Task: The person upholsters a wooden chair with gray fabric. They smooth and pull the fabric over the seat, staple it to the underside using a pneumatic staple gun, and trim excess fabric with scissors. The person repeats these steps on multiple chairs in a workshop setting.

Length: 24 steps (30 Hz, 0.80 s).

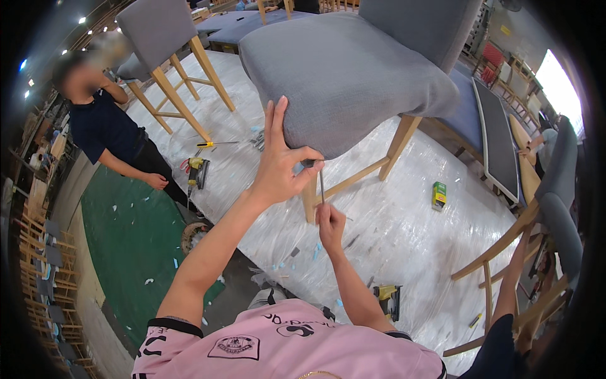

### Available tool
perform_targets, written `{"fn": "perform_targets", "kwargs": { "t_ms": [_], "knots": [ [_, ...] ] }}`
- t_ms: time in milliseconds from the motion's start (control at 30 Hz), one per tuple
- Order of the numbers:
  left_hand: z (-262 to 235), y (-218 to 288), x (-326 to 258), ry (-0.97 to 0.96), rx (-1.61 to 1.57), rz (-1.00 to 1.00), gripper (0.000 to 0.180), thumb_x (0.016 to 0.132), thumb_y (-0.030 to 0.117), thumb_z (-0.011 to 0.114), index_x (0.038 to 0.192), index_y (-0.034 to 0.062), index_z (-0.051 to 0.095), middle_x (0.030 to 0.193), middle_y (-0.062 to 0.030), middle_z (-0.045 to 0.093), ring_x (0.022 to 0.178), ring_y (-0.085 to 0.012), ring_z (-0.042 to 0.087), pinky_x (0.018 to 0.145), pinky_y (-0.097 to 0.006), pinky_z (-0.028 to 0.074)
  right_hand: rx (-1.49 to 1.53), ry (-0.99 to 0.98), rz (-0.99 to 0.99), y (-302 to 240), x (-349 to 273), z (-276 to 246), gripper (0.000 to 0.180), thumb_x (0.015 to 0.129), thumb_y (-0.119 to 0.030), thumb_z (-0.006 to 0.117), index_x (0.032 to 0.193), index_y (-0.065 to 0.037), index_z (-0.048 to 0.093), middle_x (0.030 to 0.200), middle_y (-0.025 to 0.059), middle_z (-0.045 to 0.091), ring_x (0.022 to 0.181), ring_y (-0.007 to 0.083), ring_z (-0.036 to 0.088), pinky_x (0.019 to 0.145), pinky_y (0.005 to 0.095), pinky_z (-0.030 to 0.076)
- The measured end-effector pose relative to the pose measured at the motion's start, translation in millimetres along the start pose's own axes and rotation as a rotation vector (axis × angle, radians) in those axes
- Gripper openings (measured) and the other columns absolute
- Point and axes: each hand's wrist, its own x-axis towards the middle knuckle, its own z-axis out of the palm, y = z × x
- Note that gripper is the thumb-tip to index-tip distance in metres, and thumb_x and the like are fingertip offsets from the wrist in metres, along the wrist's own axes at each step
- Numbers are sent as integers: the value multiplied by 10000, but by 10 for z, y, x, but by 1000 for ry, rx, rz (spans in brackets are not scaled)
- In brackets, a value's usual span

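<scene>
A grey upholstered chair (353,69) with wooden legs stands before me, its padded seat toward me. My left hand (278,167) rests two stretched fingers on the seat's front side. Its thumb and forefinger pinch at the seat's lower corner, where a small dark bit (308,163) shows between them; what it is I cannot make out. Below that, my right hand (330,226) is closed around a screwdriver (322,183). The thin metal shaft points up to the pinch; the handle is hidden in my fist.
Plastic film covers the work table (404,234). On it lie a yellow staple gun (199,174), another staple gun (388,300), a yellow-handled screwdriver (214,144) and a green box (439,196). A second chair (167,44) stands far left, near a person (113,126). Another chair (549,208) is at right.
</scene>
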Motion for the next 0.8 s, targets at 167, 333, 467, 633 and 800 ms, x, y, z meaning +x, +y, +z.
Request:
{"fn": "perform_targets", "kwargs": {
  "t_ms": [167,333,467,633,800],
  "knots": [
    [10,-62,-10,20,4,41,78,767,179,837,799,179,766,1676,-286,-8,1553,-468,7,1235,-556,85,63,107,314,361,-714,-356,391,1070,-330,545,903,8,646,601,-13,490,506,72,442,491,241,377],
    [-3,-27,-15,15,-56,46,88,791,222,825,810,175,752,1676,-287,9,1554,-465,6,1232,-556,74,222,62,264,-654,51,-25,469,1030,-452,588,940,6,638,585,-5,478,470,92,450,465,268,397],
    [-170,-92,-35,-7,-111,116,183,841,272,794,946,145,715,1662,-301,97,1549,-472,52,1228,-554,92,217,33,242,-1444,766,424,445,1012,-426,641,787,-47,580,571,-13,481,473,81,446,465,267,375],
    [-311,-114,121,128,-202,76,420,848,275,779,1188,91,612,1566,-232,397,1484,-451,290,1200,-582,189,306,66,85,-1360,885,510,396,980,-354,715,733,-91,552,574,-22,518,490,68,461,462,249,355],
    [-251,-83,708,118,102,321,381,887,176,721,1242,70,631,1357,-112,641,1278,-344,552,1126,-509,356,229,74,297,-1210,826,415,279,954,-278,744,846,-24,703,718,-27,634,608,49,509,522,263,387]
  ]
}}
